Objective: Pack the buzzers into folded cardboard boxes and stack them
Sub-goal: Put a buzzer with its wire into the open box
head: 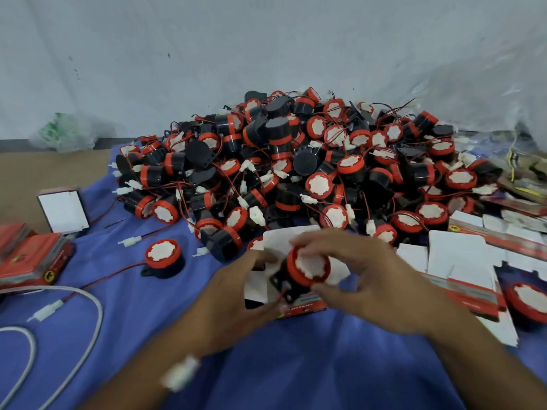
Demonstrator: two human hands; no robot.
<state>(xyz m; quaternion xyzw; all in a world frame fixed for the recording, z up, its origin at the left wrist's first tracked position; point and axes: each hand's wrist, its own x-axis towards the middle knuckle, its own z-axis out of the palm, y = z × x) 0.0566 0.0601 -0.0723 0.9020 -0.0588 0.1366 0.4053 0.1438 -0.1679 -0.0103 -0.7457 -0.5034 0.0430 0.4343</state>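
A red-and-black buzzer (309, 269) with a white disc on top sits in the mouth of a small open cardboard box (299, 304). My right hand (364, 287) pinches the buzzer from the right and above. The box's left side is gripped by my left hand (236, 300). Its white flaps (278, 239) stand open behind. The buzzer's white plug (180, 372) dangles blurred near my left forearm. A large heap of buzzers (296, 164) with red wires lies behind on the blue cloth (296, 365).
Closed red boxes (32, 258) lie stacked at the left, one white-faced box (62, 209) upright behind them. Flat unfolded boxes (467, 261) spread at the right. A lone buzzer (162, 257) and a white cable (59, 321) lie at the left. A plastic sheet hangs behind.
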